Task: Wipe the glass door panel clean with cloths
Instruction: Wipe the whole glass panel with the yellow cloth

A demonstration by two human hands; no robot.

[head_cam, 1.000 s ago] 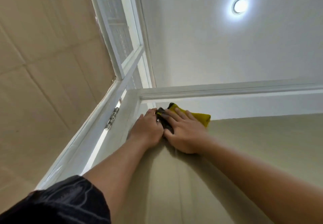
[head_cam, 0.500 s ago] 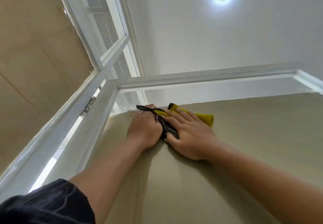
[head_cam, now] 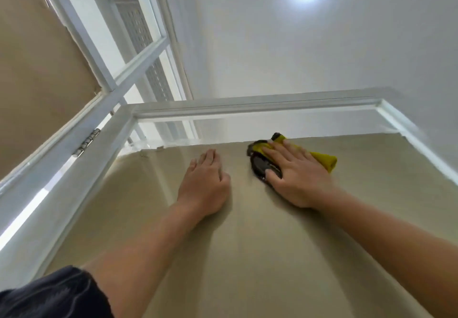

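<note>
At nine o'clock, a hinge sits on the white door frame. Toward the centre, the left hand lies flat on the glass door panel, its grip open and holding nothing. At two o'clock from it, the right hand presses a dark cloth and a yellow cloth against the panel near its top edge, fingers flat rather than curled. Wiping seems under way along the upper band. The broad lower stretch looks left to do, though no smears show clearly. No containers are in view.
</note>
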